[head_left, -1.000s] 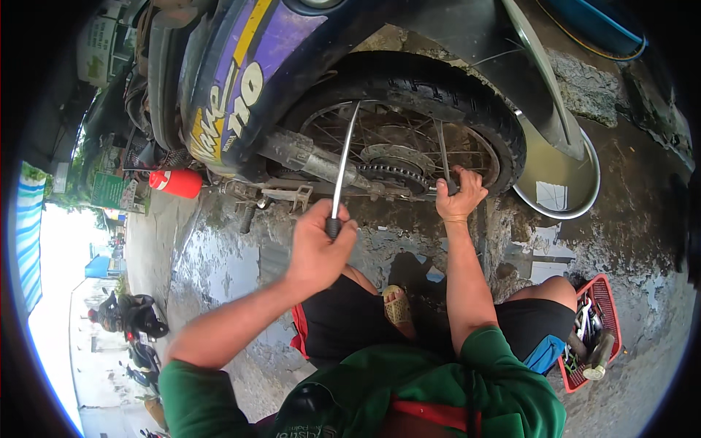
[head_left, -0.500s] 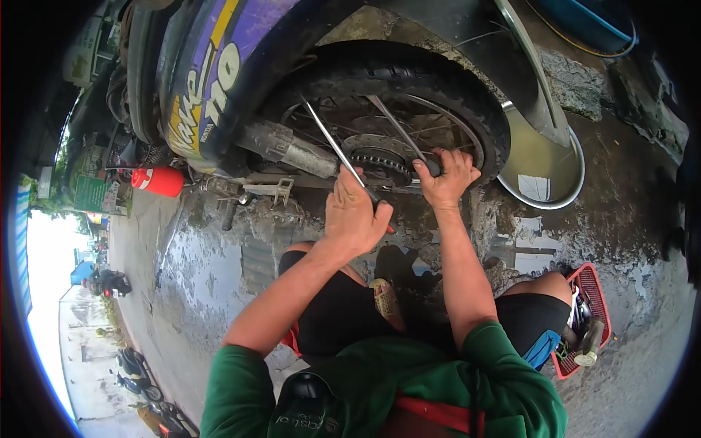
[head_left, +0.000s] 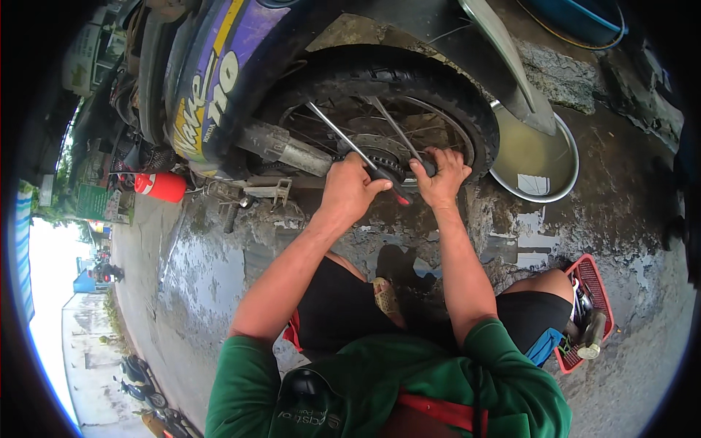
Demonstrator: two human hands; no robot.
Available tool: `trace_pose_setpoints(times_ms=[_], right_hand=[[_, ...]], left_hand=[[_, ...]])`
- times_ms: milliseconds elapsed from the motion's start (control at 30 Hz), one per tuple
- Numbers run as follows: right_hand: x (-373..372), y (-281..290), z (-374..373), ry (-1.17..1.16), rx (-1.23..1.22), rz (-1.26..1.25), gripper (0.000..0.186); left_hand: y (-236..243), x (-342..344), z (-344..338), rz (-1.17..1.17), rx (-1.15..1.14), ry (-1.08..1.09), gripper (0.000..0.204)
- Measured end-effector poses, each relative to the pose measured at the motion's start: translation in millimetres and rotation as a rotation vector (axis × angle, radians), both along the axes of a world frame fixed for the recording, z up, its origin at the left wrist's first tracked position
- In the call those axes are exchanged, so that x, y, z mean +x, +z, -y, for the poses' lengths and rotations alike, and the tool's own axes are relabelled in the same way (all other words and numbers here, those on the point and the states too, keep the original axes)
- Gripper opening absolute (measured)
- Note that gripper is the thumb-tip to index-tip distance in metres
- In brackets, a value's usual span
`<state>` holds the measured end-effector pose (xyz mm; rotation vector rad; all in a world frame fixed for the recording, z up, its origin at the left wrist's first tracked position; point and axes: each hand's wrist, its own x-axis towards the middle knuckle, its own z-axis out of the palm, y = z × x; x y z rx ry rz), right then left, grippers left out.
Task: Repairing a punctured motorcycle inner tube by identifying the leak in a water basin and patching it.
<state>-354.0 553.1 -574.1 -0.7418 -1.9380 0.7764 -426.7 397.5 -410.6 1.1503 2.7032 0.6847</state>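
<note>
My left hand (head_left: 349, 188) is closed around a long screwdriver (head_left: 332, 124) with a bright shaft and a black handle ending in red. The shaft slants up and left across the spokes, its tip at the inner edge of the black tyre (head_left: 372, 64). In my right hand (head_left: 444, 177) is the handle end of a second, duller metal lever (head_left: 394, 125), whose far end also reaches the tyre's inner edge. My right fingers lie over the near rim side. A chain and sprocket (head_left: 383, 162) show between the two tools, partly behind my left hand.
A purple and yellow motorbike panel (head_left: 226, 80) rises at left. Beside the wheel at right sits a metal basin (head_left: 558, 160) of cloudy water. A red basket (head_left: 600, 292) of tools stands by my right knee. Farther left is a red bottle (head_left: 161, 187); the ground is wet.
My left hand has moved up toward the wheel, swinging the screwdriver's handle closer to the rim. My right hand keeps its hold on the lever. The whole view has shifted slightly.
</note>
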Motion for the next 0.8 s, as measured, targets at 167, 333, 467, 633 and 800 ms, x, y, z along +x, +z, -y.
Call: trace_pose_setpoints(times_ms=[167,333,467,633,800], right_hand=[[6,5,-6,0.037,-0.029,0.049,0.051],[8,12,-6,0.108,-0.084,0.081,0.051],[12,19,-8,0.09,-0.14,0.117,0.052],[13,35,-7,0.069,-0.129,0.096,0.049],[16,50,-6,0.065,-0.06,0.092,0.048]], left_hand=[[-9,-5,-19,-0.042,0.083,-0.012,0.041],[-7,-1,-24,-0.072,0.052,0.06,0.036],[-8,-7,-37,-0.099,-0.052,0.098,0.034],[-12,-19,-45,-0.189,-0.156,0.205,0.034],[3,-30,-49,-0.311,-0.289,0.244,0.034]])
